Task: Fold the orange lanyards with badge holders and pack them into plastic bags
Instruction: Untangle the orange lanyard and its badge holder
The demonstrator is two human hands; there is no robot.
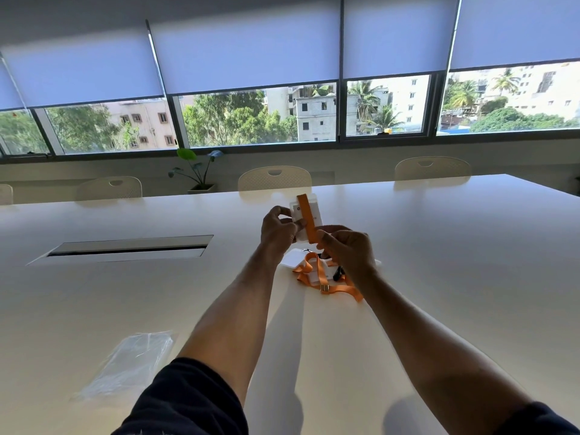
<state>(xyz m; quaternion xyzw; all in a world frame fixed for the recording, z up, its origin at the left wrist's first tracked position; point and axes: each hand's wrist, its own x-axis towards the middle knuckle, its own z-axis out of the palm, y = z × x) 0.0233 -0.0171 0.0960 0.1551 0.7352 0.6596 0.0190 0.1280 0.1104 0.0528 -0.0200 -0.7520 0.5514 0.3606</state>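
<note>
Above the table, my left hand (279, 229) pinches the left edge of a white badge holder (314, 215) held upright. An orange lanyard strap (307, 219) lies folded across its front. My right hand (346, 248) grips the lower end of that strap beside the holder. Under my hands, a small pile of other orange lanyards (326, 282) and white badge holders (293, 258) lies on the table. A stack of clear plastic bags (131, 361) rests flat at the near left of the table.
The wide white table (439, 262) has a recessed cable slot (125, 248) on the left. Cream chairs (274, 178) line its far edge, with a potted plant (197, 171) on the sill below the windows.
</note>
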